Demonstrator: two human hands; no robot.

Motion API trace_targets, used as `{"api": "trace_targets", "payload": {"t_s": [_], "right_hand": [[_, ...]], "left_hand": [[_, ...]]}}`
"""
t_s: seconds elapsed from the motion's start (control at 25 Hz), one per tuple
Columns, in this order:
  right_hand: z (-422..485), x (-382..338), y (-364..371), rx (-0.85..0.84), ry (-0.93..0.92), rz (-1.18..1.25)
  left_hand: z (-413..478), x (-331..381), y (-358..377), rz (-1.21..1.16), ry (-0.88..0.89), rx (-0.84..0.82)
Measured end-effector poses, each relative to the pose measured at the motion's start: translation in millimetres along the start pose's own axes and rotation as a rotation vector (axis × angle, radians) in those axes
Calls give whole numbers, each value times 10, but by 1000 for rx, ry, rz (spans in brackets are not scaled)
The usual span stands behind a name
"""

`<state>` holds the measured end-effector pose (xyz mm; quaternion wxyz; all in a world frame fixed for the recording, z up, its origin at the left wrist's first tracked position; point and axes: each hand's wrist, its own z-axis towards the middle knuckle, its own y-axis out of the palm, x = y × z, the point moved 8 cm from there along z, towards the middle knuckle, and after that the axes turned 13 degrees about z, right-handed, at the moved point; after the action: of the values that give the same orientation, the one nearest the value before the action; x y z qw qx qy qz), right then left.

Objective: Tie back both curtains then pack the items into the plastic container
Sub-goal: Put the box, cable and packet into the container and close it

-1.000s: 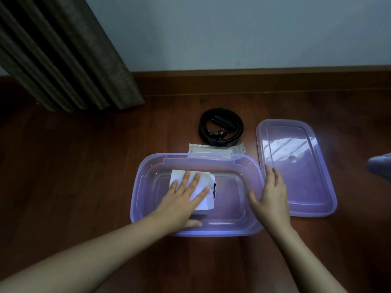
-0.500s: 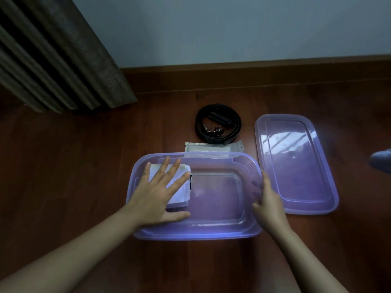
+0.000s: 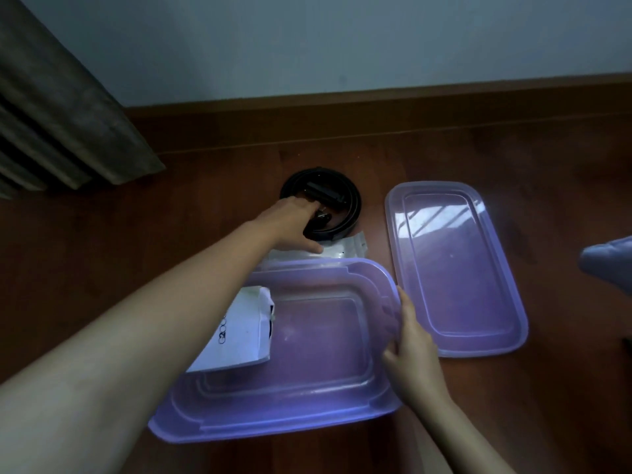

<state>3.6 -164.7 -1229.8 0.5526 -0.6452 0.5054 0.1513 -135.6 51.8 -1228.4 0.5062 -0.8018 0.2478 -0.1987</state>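
Note:
A purple plastic container [image 3: 301, 422] stands on the wooden floor in front of me, with a white packet [image 3: 239, 333] lying in its left part. Beyond its far rim a coiled black belt [image 3: 345, 200] lies on the floor. My left hand [image 3: 290, 224] reaches over the container and grips the near left side of the belt, fingers inside the coil. A clear plastic pouch [image 3: 345, 249] lies flat between belt and container. My right hand [image 3: 410, 347] rests on the container's right rim, fingers extended along it.
The purple lid [image 3: 455, 265] lies flat on the floor right of the container. A dark curtain [image 3: 58, 107] hangs at the upper left by the wall and skirting board. A grey-blue object [image 3: 608, 261] shows at the right edge.
My left hand left the white packet in the container and reached forward to the belt, taking hold of it. The right hand stayed on the container's right rim.

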Motion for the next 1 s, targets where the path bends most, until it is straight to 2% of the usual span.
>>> {"api": "trace_targets", "payload": {"t_s": [0.08,0.16,0.28,0.56,0.72,0.84,0.92,1.0], "right_hand": [[-3,-4,-10,-1,-5,18],[-2,-5,-4,-7,-11,40],[30,27,8,-15,-1,49],[30,56,17,-52,-4,28],[65,104,26,-42,-49,87],[60,76,19,-41,-110,254],[77,93,18,-52,-118,370],[91,122,38,-79,-119,480]], "left_hand": [[152,54,89,11,-34,52],[219,51,118,56,-143,99],[265,122,154,86,-248,86],[149,153,-42,-56,-266,225],[-372,240,-411,-225,-88,501],[-1081,524,-538,-298,214,675],[-1466,732,-417,-449,367,614],[-1708,882,-210,-580,423,487]]}}
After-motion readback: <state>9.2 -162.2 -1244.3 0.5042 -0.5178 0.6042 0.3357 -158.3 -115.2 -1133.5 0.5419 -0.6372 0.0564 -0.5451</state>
